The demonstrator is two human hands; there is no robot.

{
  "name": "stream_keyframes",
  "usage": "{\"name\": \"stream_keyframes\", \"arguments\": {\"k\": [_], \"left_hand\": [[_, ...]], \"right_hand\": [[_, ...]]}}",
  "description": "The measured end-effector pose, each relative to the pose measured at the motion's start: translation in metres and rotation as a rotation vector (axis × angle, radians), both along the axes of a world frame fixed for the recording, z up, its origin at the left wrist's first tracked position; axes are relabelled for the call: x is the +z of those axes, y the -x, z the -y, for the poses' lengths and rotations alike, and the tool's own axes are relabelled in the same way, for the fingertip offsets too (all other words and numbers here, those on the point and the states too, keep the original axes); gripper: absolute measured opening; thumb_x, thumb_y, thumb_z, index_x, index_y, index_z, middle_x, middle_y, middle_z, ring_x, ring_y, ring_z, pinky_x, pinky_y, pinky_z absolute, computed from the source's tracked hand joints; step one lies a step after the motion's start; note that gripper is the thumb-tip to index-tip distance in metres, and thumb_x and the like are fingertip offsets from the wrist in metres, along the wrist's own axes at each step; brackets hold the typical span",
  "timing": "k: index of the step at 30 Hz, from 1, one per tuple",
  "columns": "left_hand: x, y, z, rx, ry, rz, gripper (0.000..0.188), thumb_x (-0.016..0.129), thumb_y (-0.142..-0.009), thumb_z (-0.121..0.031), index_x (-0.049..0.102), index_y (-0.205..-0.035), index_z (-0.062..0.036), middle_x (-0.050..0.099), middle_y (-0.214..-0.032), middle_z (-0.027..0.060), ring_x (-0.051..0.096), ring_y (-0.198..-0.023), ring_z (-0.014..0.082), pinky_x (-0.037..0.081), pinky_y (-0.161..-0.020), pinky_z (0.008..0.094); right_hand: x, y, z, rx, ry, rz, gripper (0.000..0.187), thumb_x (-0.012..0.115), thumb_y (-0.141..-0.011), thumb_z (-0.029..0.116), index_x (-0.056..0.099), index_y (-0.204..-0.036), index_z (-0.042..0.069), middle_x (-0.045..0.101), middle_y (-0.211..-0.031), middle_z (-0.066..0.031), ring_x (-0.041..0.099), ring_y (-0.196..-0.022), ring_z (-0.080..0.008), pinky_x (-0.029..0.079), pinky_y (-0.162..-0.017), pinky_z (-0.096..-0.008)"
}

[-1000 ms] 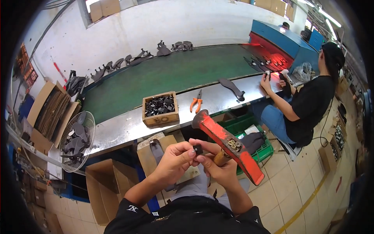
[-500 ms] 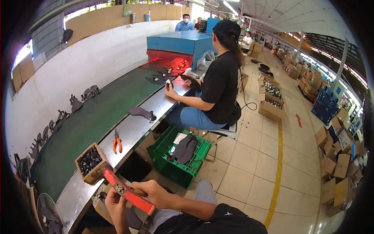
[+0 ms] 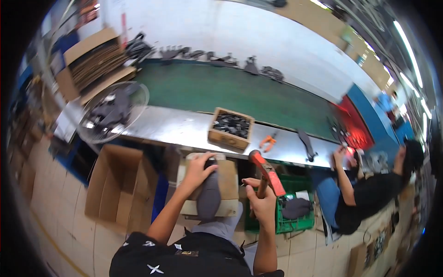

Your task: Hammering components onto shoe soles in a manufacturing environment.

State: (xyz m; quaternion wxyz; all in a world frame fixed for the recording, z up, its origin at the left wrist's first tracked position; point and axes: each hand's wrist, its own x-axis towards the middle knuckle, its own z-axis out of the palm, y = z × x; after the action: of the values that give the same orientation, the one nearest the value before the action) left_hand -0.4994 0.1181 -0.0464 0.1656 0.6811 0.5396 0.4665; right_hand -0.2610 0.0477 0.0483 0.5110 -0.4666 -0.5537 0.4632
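A dark grey shoe insole [image 3: 209, 198] lies lengthwise in front of me, over a pale block-like work surface [image 3: 228, 181]. My left hand [image 3: 199, 170] grips its far end, thumb and fingers closed around it. To the right, my right hand [image 3: 262, 203] is closed round the wooden handle of a hammer [image 3: 268, 174] with a red-painted head, raised beside the insole. Thumb and forefinger of that hand come together near a tiny dark piece, too small to name. Beyond my hands, a wooden box [image 3: 229, 141] of small black parts stands on the metal bench edge [image 3: 175, 123].
Orange-handled pliers [image 3: 267, 142] and another insole [image 3: 306, 144] lie right of the box. A green crate [image 3: 295, 225], an open carton [image 3: 112, 196] and a round wire basket [image 3: 87, 134] with dark pieces flank me. A co-worker [image 3: 369, 198] sits at the right, by the green belt [image 3: 194, 85].
My view has swung left. My left hand has gone from beside the hammer head to the insole's far end; the right hand still holds the hammer, now apart to the right.
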Motion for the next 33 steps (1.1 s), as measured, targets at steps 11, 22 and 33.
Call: {"name": "stream_keyframes", "arguments": {"k": [11,22,33], "left_hand": [[0.003,0.013,0.014,-0.060,-0.013,0.187,0.025,0.077,-0.080,-0.020,0.071,-0.098,-0.0035,0.071,-0.093,0.0134,0.064,-0.090,0.0310,0.050,-0.081,0.0394],[-0.004,0.013,0.012,-0.062,-0.028,0.210,0.027,0.078,-0.075,-0.015,0.071,-0.098,-0.0023,0.069,-0.088,0.0147,0.064,-0.084,0.0312,0.050,-0.078,0.0400],[0.000,0.016,0.011,-0.100,0.032,0.248,0.027,0.078,-0.075,-0.016,0.072,-0.097,-0.0027,0.068,-0.086,0.0173,0.063,-0.084,0.0342,0.049,-0.079,0.0426]], "right_hand": [[-0.036,0.065,-0.078,0.223,-0.164,0.317,0.017,0.071,-0.088,0.010,0.069,-0.100,-0.003,0.057,-0.063,-0.0050,0.043,-0.057,-0.0087,0.038,-0.053,-0.0285],[-0.029,0.074,-0.084,0.327,-0.433,0.479,0.016,0.071,-0.083,0.004,0.066,-0.098,-0.001,0.065,-0.086,-0.0199,0.064,-0.077,-0.0387,0.049,-0.067,-0.0387],[-0.032,0.074,-0.083,0.325,-0.345,0.489,0.022,0.071,-0.081,0.003,0.067,-0.103,0.000,0.069,-0.096,-0.0170,0.067,-0.085,-0.0360,0.052,-0.074,-0.0359]]}}
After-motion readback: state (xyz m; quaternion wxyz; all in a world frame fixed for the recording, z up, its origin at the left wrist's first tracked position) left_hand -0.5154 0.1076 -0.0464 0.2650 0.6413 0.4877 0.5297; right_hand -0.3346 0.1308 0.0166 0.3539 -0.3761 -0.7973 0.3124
